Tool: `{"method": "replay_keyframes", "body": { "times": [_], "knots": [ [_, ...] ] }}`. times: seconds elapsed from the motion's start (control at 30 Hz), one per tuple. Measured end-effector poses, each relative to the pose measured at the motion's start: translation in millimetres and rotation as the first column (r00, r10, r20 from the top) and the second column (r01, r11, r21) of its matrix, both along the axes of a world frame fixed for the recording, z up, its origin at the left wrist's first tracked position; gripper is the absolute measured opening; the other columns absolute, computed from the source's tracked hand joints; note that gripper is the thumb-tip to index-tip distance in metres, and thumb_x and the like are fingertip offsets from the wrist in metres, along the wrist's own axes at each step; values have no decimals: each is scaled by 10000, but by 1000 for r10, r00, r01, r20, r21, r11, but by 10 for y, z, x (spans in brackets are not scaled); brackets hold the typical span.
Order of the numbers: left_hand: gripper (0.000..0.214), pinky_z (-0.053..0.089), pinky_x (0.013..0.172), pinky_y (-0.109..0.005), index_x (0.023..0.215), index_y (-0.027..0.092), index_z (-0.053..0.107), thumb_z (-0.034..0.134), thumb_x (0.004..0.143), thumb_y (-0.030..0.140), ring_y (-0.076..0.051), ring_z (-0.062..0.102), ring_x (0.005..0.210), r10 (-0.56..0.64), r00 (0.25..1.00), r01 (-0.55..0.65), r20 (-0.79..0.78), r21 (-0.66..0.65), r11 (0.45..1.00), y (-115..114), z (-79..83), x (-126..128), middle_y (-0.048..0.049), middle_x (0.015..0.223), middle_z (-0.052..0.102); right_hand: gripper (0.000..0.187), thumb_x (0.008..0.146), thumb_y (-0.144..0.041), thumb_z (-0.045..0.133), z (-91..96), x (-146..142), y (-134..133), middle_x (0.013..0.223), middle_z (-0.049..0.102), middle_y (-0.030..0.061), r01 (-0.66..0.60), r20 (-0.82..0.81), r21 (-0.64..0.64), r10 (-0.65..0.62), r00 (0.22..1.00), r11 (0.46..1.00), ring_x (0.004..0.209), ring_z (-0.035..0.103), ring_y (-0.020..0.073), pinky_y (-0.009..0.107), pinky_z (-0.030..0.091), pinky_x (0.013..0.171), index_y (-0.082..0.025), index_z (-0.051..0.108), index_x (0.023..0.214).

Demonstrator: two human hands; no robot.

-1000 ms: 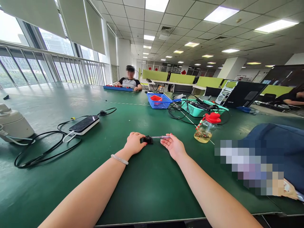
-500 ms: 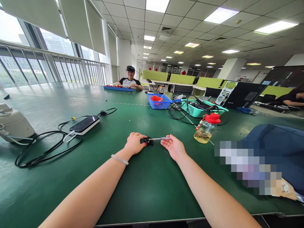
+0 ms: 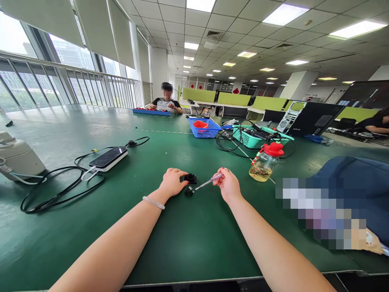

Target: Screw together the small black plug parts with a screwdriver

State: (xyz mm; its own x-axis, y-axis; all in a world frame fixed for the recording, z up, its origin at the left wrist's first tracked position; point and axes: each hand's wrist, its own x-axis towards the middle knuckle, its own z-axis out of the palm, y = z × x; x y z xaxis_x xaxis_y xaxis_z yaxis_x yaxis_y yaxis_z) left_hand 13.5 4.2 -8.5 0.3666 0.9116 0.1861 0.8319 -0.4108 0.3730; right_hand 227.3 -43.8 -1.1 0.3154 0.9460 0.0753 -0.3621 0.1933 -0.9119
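My left hand is closed around a small black part that rests on the green table. My right hand pinches the clear handle of a thin screwdriver. The tool slants down to the left, and its tip touches a second small black piece lying just in front of the first. A pale bracelet sits on my left wrist.
A glass jar with a red lid stands right of my hands. At the left lie a phone on a white power bank, black cables and a white appliance. Blue and green baskets sit further back. Another person sits at the far end.
My right hand has closed on the screwdriver and tilted it downward. A small black piece now lies apart from the part under my left hand, at the tool's tip.
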Motion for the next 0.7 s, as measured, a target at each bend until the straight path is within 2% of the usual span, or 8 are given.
{"method": "replay_keyframes", "body": {
  "times": [0.17, 0.3, 0.4, 0.53, 0.7],
  "knots": [
    [402, 353, 1057, -445, 1175, 315, 643, 597, 792, 429, -291, 433, 1234, 15, 1000, -15, -9, 0, 1000, -6, 3, 2, -26, 1228, 636, 305, 737, -470, 679, -3, 27, -3, 564, 639, -19, 67, 64, 46, -70, 996, 997, 455, 565, 114, 246, 504, 487, -201, 536, 732],
    [439, 368, 1044, -446, 1193, 277, 632, 607, 784, 435, -301, 433, 1237, 27, 1000, -27, -5, 15, 1000, -7, 1, 7, -50, 1236, 631, 272, 792, -478, 636, 7, -59, -70, 676, 663, -7, 58, 293, 145, -99, 951, 988, 557, 613, 133, 273, 522, 597, -214, 567, 783],
    [420, 366, 1046, -444, 1167, 278, 645, 622, 779, 435, -302, 432, 1239, 27, 1000, -27, -1, 16, 1000, -6, -3, 9, -43, 1244, 628, 224, 838, -452, 593, 64, -125, -162, 763, 671, 13, 45, 504, 230, -158, 849, 972, 647, 630, 158, 287, 502, 677, -229, 596, 817],
    [389, 360, 1052, -442, 1127, 261, 663, 636, 779, 435, -300, 432, 1233, 22, 1000, -22, -5, 4, 1000, -1, -6, 9, -45, 1235, 628, 177, 854, -421, 570, 137, -186, -247, 763, 652, 16, -31, 674, 261, -159, 721, 965, 681, 613, 185, 296, 470, 701, -248, 596, 828],
    [351, 358, 1061, -430, 1065, 240, 680, 665, 774, 437, -288, 409, 1251, 1, 1000, 1, -22, 67, 998, -13, 28, -3, -63, 1241, 611, 165, 910, -343, 463, 192, -270, -297, 788, 620, 26, -153, 879, 287, -196, 435, 946, 719, 572, 194, 294, 435, 686, -254, 584, 842]
  ]
}}
